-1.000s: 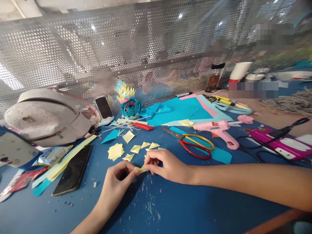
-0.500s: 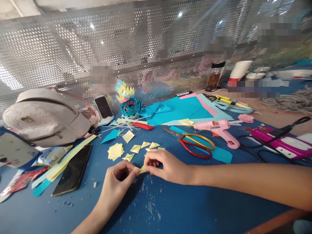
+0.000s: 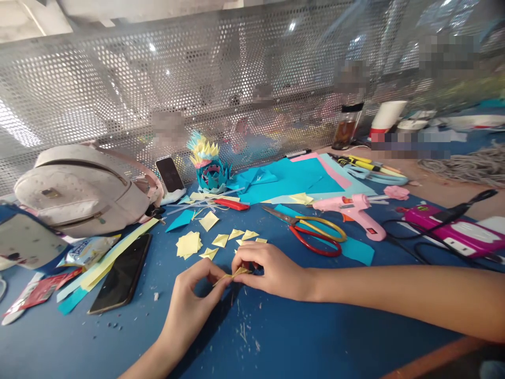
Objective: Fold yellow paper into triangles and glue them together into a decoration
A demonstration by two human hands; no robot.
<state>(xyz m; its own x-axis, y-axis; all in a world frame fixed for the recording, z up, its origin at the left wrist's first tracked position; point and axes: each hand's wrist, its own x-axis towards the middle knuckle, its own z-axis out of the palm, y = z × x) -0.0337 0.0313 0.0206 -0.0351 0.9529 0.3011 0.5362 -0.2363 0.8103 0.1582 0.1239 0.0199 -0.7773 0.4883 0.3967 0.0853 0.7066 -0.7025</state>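
Between my two hands is a small folded piece of yellow paper (image 3: pixel 238 272), partly hidden by the fingers. My left hand (image 3: pixel 193 289) pinches its left end between thumb and forefinger. At the other end, my right hand (image 3: pixel 270 271) grips it with thumb and fingertips. Just beyond the hands lie several folded yellow paper pieces (image 3: pixel 220 240) and a stack of yellow paper squares (image 3: pixel 188 245). A single yellow square (image 3: pixel 209 221) rests behind the stack.
Scissors (image 3: pixel 311 231) and a pink glue gun (image 3: pixel 359 210) lie to the right, near a magenta power strip (image 3: pixel 453 229). A red cutter (image 3: pixel 232 204) and a paper pineapple-like model (image 3: pixel 211 168) stand behind. On the left are a dark phone (image 3: pixel 122 273) and a backpack (image 3: pixel 82 184).
The yellow paper has turned between my fingers and now shows a narrower edge, reaching further into my right hand. Both hands stay nearly in place; the view has shifted slightly.
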